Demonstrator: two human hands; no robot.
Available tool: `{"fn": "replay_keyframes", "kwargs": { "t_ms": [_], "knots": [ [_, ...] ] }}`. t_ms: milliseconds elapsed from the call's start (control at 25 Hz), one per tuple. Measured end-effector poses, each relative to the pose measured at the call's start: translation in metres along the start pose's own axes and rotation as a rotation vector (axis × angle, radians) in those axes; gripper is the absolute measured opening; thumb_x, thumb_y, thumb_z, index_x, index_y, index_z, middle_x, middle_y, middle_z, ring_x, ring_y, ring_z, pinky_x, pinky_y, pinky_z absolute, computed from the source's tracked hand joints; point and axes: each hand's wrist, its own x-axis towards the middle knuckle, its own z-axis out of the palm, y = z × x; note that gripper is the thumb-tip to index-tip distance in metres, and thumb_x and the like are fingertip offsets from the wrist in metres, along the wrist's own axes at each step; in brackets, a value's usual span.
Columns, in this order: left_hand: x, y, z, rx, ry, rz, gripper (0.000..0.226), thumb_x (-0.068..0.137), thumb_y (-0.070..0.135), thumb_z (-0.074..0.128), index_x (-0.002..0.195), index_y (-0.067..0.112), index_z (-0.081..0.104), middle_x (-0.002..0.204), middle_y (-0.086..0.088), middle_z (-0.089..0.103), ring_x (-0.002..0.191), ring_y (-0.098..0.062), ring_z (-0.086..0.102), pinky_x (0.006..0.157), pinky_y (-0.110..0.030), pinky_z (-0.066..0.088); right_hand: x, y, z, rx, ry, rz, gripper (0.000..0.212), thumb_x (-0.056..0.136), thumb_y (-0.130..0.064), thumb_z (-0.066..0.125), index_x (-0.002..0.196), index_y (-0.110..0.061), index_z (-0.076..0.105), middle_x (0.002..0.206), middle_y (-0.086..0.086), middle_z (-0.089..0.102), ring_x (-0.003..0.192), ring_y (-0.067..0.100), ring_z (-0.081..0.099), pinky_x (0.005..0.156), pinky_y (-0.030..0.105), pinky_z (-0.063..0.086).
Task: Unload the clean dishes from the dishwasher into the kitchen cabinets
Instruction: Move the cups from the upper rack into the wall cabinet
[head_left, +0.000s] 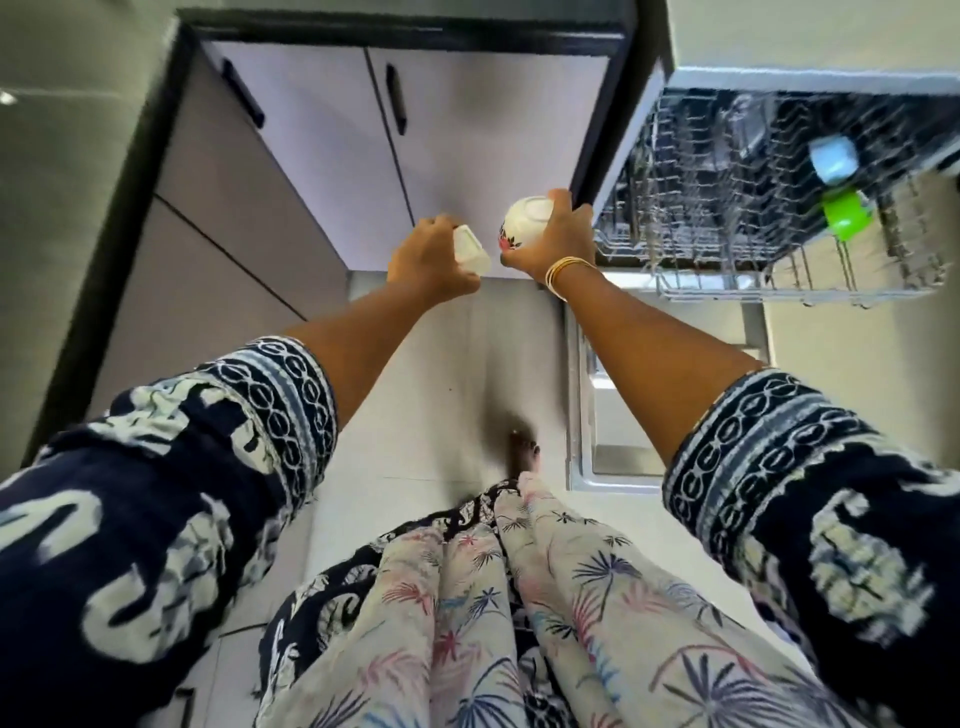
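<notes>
Gripping a white flower-printed bowl, upturned, right hand.

Landmark: dishwasher rack, pulled out at upper right. In it, toward its right end, two cups side by side, one just behind the other. Left of rack, touching distance: right hand holding a bowl, upside down. Further left of rack, just beside that bowl: left hand with a small container. Behind both hands, left of rack: cabinet doors, two handles near the top edge. Below rack: open dishwasher door, floor to its left.
</notes>
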Motion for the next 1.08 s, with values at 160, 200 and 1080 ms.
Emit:
{"fn": "replay_keyframes", "kwargs": {
  "t_ms": [160, 200, 1080],
  "knots": [
    [0.011, -0.023, -0.036, -0.096, 0.094, -0.074, 0.063, 0.061, 0.036, 0.078, 0.112, 0.012, 0.047, 0.106, -0.009, 0.061, 0.095, -0.028, 0.058, 0.072, -0.037, 0.05, 0.02, -0.051, 0.007, -0.013, -0.022, -0.131, 0.093, 0.058, -0.043, 0.082, 0.135, -0.019, 0.036, 0.127, 0.015, 0.04, 0.113, 0.036, 0.05, 0.092, 0.038, 0.051],
    [0.019, -0.026, -0.049, -0.115, 0.113, -0.075, 0.063, 0.061, 0.036, 0.078, 0.111, 0.012, 0.048, 0.105, -0.009, 0.061, 0.094, -0.028, 0.058, 0.072, -0.036, 0.05, 0.03, -0.065, 0.005, -0.003, -0.017, -0.172, 0.091, 0.058, -0.042, 0.083, 0.134, -0.02, 0.037, 0.126, 0.015, 0.041, 0.113, 0.035, 0.051, 0.091, 0.038, 0.052],
    [0.266, 0.09, -0.545, -0.217, 0.82, 0.44, 0.068, 0.064, 0.049, 0.083, 0.113, 0.008, 0.062, 0.111, -0.006, 0.068, 0.102, -0.022, 0.062, 0.076, -0.02, 0.04, 0.256, -0.475, -0.28, 0.146, 0.444, -0.745, 0.097, 0.065, -0.042, 0.082, 0.143, -0.009, 0.035, 0.134, 0.017, 0.052, 0.124, 0.033, 0.049, 0.102, 0.034, 0.04]
  ]
}}
